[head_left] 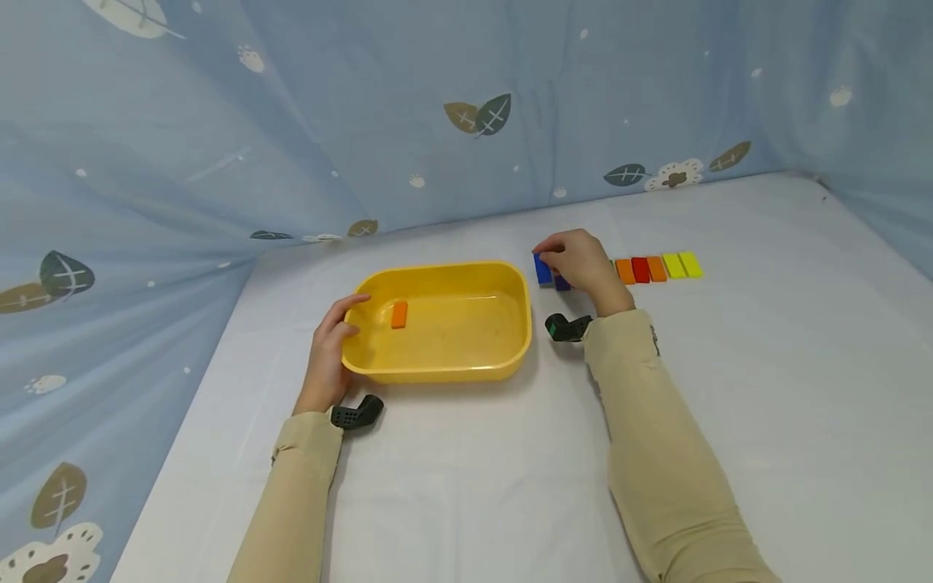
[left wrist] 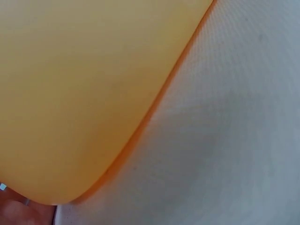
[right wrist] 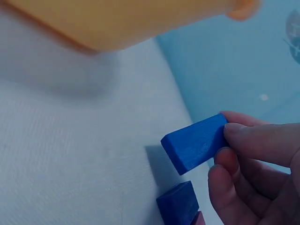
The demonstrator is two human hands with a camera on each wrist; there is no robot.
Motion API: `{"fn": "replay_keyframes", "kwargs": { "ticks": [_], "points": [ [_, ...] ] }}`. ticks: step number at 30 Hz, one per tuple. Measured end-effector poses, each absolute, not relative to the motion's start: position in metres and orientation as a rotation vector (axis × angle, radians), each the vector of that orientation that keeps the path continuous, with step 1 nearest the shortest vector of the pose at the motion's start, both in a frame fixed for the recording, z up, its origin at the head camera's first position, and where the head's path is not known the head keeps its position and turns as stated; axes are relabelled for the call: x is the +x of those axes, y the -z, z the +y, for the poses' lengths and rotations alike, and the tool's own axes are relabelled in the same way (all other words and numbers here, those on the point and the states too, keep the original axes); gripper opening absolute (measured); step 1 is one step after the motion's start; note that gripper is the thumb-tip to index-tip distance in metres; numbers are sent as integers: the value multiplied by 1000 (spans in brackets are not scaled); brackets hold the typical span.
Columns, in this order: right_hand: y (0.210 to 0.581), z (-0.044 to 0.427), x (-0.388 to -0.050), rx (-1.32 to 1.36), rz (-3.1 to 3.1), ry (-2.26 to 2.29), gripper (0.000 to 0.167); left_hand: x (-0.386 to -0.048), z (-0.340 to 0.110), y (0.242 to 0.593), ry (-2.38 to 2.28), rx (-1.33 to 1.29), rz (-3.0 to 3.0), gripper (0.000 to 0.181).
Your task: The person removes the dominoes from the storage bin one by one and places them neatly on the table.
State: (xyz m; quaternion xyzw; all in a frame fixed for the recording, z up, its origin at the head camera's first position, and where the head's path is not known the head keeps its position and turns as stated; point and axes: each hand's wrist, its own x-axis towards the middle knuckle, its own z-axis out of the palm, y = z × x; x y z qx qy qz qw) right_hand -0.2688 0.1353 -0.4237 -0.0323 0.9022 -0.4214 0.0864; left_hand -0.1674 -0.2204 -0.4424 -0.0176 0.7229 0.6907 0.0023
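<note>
My right hand [head_left: 583, 261] pinches a blue rectangular block [right wrist: 197, 143] by one end between thumb and fingers. In the right wrist view the block is tilted and looks raised off the table, with a darker blue block [right wrist: 178, 204] standing just below it. At the left end of a yellow plastic basin [head_left: 437, 375], my left hand [head_left: 328, 356] grips the rim, fingers over the edge. One orange block [head_left: 399, 315] lies inside the basin, towards its left side. The left wrist view shows mostly the basin's outer wall [left wrist: 84, 93].
Right of my right hand runs a row of blocks: orange [head_left: 624, 271], red [head_left: 641, 270], another orange and two yellow [head_left: 681, 265]. My hand covers part of this row. A white cloth [head_left: 466, 470] covers the table, and a blue patterned curtain [head_left: 394, 105] hangs behind.
</note>
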Motion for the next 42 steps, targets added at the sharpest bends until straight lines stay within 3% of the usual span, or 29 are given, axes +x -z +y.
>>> {"fn": "replay_keyframes", "kwargs": {
  "ticks": [22, 35, 42],
  "points": [
    [426, 129, -269, 69, 2658, 1201, 19, -165, -219, 438, -2201, -40, 2229, 46],
    [424, 128, -270, 145, 2711, 1239, 26, -163, -216, 434, -2189, -26, 2256, 47],
    [417, 132, -269, 6, 2783, 1360, 33, -165, -217, 438, -2201, -19, 2256, 46]
  ]
}}
